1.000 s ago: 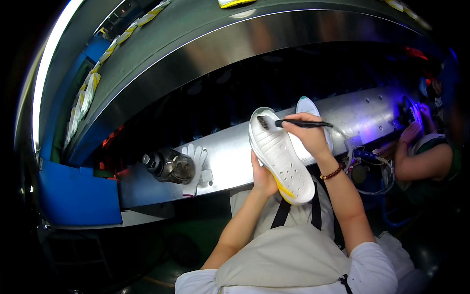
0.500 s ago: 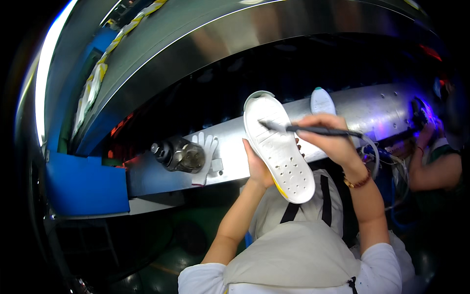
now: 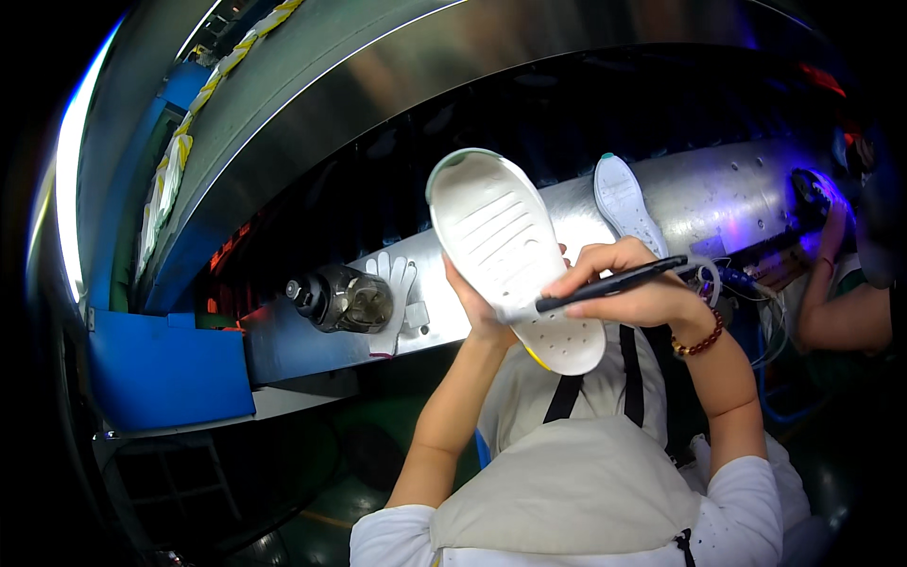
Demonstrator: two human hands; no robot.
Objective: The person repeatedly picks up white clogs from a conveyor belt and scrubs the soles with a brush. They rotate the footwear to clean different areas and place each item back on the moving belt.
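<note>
While gripped, the sole (image 3: 515,255) points up-left lengthwise.

The frame is running dim overall, black vignette closing in at every corner. A bright white strip light (image 3: 68,180) is glaring down the left rim, slightly blown out. Violet light is spilling across the right end of the metal ledge (image 3: 746,189), which is throwing soft sheen. The white shoe sole (image 3: 510,246) is catching light and staying sharp at centre. Straight edges are bowing hard toward the rim, and the far right is smearing into blurry darkness.
</note>
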